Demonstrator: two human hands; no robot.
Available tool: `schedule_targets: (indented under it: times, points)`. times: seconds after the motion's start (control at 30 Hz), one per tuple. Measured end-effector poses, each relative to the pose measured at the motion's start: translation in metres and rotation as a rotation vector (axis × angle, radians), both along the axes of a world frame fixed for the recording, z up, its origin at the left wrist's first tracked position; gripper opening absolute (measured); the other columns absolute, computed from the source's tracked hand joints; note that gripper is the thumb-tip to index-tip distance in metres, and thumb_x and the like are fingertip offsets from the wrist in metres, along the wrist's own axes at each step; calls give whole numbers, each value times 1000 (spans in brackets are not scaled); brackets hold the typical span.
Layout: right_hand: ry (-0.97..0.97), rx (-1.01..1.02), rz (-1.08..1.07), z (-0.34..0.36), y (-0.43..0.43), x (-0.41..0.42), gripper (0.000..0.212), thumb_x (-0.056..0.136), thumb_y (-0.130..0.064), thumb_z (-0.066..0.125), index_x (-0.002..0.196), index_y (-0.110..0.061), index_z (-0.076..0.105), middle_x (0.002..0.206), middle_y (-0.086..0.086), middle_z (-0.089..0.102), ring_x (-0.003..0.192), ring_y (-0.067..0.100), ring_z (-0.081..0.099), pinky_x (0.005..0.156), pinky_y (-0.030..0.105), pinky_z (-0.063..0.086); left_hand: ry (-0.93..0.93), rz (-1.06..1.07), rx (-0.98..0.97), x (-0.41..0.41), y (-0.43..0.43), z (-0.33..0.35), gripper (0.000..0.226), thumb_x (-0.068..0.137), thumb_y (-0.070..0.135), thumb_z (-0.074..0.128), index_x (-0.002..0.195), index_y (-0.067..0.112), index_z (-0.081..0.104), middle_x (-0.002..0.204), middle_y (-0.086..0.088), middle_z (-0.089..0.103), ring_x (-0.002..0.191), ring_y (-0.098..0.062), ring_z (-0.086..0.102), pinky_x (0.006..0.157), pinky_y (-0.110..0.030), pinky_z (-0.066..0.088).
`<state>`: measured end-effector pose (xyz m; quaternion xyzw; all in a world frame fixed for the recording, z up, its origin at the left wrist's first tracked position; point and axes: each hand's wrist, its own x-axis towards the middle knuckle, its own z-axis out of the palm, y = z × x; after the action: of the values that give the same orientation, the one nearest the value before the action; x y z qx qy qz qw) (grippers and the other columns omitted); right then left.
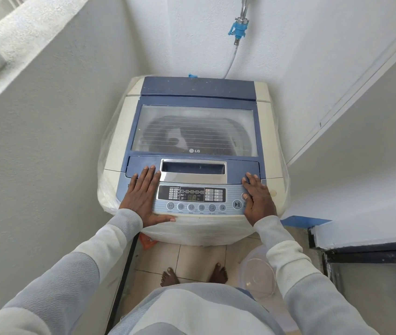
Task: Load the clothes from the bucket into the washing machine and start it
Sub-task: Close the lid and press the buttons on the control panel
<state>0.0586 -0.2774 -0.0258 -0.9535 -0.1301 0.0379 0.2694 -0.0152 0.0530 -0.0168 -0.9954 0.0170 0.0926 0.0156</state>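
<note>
A top-loading washing machine point(119, 131) in cream and blue stands in a narrow corner, its glass lid point(194, 130) closed. Dark clothes show dimly through the lid. The control panel point(192, 197) along the front edge has a lit display and a row of round buttons. My left hand point(144, 197) lies flat on the panel's left end, fingers spread. My right hand point(258, 198) rests flat on the right end, its thumb beside the start/pause button point(236, 204). A clear plastic bucket point(258, 274) stands on the floor at my right, with nothing inside.
White walls close in on the left and behind the machine. A tap with a blue hose fitting point(239, 27) hangs above it. A low ledge with a dark frame point(361, 250) is at the right. My bare feet point(193, 274) stand on beige tiles.
</note>
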Motion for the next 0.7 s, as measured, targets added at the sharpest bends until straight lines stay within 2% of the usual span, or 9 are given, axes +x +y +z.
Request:
schedule_targets:
  times: [0.23, 0.33, 0.4, 0.47, 0.57, 0.7]
  points:
    - [-38, -70, -10, 1, 4, -5, 46, 98, -10, 47, 144, -12, 42, 155, 4, 34, 146, 25, 27, 117, 31, 8, -7, 10, -24, 1, 0, 2, 140, 53, 102, 31, 154, 8, 10, 163, -11, 5, 150, -30, -2, 121, -48, 1]
    - [-35, -122, 18, 2, 4, -7, 53, 98, -29, 49, 147, -16, 37, 157, 3, 30, 147, 25, 24, 117, 33, 7, 2, 12, -26, 1, 0, 1, 140, 53, 102, 29, 154, 8, 8, 163, -11, 2, 150, -29, -4, 121, -49, 1]
    - [-35, -172, 46, 2, 3, -9, 64, 93, -47, 45, 149, -17, 33, 159, 2, 27, 148, 25, 22, 116, 34, 7, 2, 15, -26, 0, 0, 0, 139, 53, 102, 29, 154, 9, 5, 163, -11, 0, 150, -29, -6, 121, -49, -1]
    - [-37, -201, 63, 2, 3, -9, 73, 89, -56, 41, 150, -17, 31, 159, 3, 26, 148, 24, 20, 116, 34, 5, 2, 16, -29, 0, 0, -1, 139, 54, 102, 28, 154, 9, 4, 163, -10, -1, 150, -29, -6, 121, -48, -2]
    - [-37, -221, 67, 1, 3, -9, 74, 90, -56, 43, 151, -18, 29, 160, 3, 25, 148, 25, 20, 117, 35, 6, -1, 13, -28, 0, 0, -1, 138, 54, 102, 25, 154, 9, 5, 163, -10, 1, 150, -29, -5, 121, -48, -1]
    - [-37, -230, 55, 0, 3, -9, 65, 96, -42, 52, 152, -19, 28, 160, 2, 23, 149, 25, 19, 116, 34, 4, -1, 14, -23, 1, 0, -2, 137, 55, 102, 26, 154, 9, 6, 163, -11, 2, 150, -30, -4, 121, -49, 2]
